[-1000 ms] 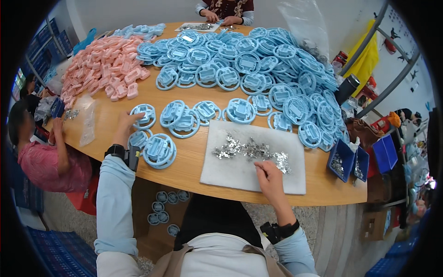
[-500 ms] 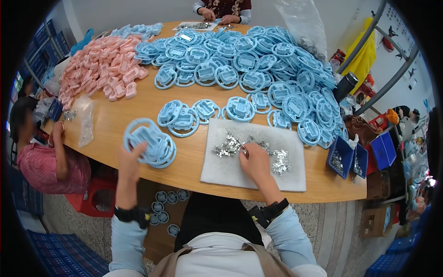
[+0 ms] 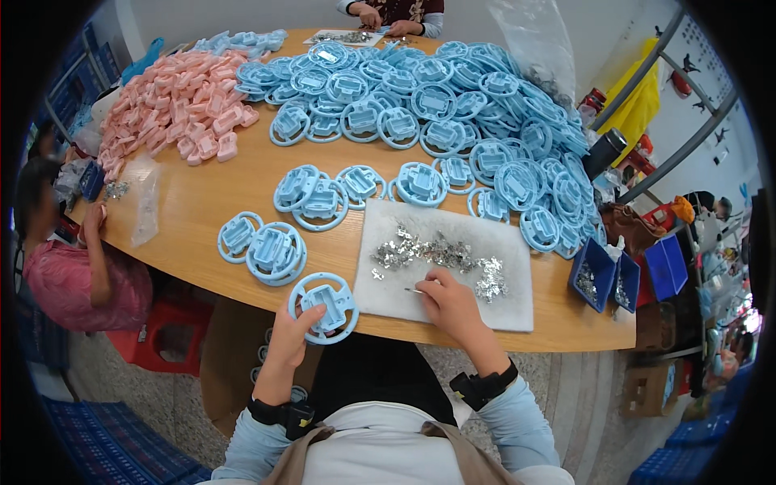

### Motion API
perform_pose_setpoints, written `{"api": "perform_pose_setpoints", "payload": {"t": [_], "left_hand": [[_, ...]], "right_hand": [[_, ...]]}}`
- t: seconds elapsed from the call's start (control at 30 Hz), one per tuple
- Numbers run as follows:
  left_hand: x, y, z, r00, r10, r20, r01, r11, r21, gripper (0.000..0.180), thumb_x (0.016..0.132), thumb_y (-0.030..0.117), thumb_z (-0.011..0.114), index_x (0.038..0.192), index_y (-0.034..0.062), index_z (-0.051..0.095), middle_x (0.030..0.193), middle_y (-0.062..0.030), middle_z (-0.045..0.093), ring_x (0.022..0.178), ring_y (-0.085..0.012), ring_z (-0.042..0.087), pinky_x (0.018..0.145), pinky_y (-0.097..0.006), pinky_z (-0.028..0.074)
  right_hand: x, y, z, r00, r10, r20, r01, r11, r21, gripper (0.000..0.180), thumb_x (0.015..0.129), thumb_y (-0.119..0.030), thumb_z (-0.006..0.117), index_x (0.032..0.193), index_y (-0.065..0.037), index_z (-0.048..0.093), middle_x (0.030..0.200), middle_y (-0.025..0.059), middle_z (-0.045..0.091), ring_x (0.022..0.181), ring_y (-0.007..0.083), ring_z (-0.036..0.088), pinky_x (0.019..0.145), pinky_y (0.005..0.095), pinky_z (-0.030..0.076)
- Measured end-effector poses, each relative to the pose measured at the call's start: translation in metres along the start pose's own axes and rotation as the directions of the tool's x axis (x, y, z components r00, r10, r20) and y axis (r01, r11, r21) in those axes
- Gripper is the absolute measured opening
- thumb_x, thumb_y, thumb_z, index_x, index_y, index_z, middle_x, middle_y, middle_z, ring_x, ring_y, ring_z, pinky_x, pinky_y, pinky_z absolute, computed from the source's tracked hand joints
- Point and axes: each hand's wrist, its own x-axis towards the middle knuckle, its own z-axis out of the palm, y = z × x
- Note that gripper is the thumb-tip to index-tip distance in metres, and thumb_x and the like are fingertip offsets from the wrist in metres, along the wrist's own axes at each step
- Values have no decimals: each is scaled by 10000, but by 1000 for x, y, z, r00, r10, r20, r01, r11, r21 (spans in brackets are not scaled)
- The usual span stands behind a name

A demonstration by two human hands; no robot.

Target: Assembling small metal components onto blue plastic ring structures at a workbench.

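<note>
Near the table's front edge, my left hand (image 3: 289,338) grips a light-blue plastic wheel-shaped part (image 3: 346,301), thumb over its rim. The part has a round ring and a box-like hollow in the middle. My right hand (image 3: 453,305) is closed over the white foam pad (image 3: 388,305), pinching a thin stick-like tool (image 3: 414,291) whose kind is too small to tell. Small silvery metal pieces (image 3: 440,252) lie in a loose heap on the pad, just beyond my right hand. Left of the pad rest a stack of blue wheel parts (image 3: 276,252) and a single one (image 3: 238,235).
A large pile of blue wheel parts (image 3: 432,101) fills the far side, beside a heap of pink plastic parts (image 3: 182,105). Blue bins (image 3: 592,275) with metal pieces stand at right, near a black flask (image 3: 605,152). Co-workers sit at left (image 3: 85,283) and across (image 3: 396,16).
My left hand has come from the stack at left toward me, with one blue wheel part in it. My right hand has drawn back from the metal heap toward the pad's near side.
</note>
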Motion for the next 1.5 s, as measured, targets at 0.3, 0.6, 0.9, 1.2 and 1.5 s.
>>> {"api": "perform_pose_setpoints", "payload": {"t": [0.3,0.6,0.9,1.2,1.5], "left_hand": [[10,-9,23,977,-170,128,168,985,25,276,844,180,586,1048,7,520,852,-63,607,634,-126,613,515,-252,527],[13,-16,43,937,-275,214,286,958,-19,240,872,216,542,1027,33,564,786,-4,597,654,-66,575,533,-203,471],[18,-31,32,904,-317,287,317,947,47,267,877,188,514,1073,8,530,913,-62,624,782,-129,636,666,-259,537],[14,-33,36,887,-349,302,389,918,-83,275,881,208,523,1049,-8,549,887,-72,636,755,-135,643,646,-257,544],[10,-26,50,926,-284,250,294,956,-4,250,856,189,584,1039,18,569,868,-32,620,738,-98,612,628,-233,504]], "right_hand": [[15,-10,-7,947,223,231,-318,748,583,86,780,-59,626,857,-25,645,673,-6,534,564,49,424,504,216,338],[41,-48,-12,978,-112,178,-22,789,615,94,762,-24,633,853,-5,639,723,33,566,591,100,476,521,240,376],[40,-52,-20,938,-230,258,119,916,383,99,743,-63,585,820,-27,636,774,139,562,751,330,555,655,402,449],[25,-51,-5,965,-157,209,35,870,491,113,763,-74,604,848,-24,659,766,111,557,653,263,557,595,333,443],[5,-51,6,981,132,143,-190,807,559,181,743,-75,630,912,-26,671,719,25,519,543,83,442,490,230,357]]}}
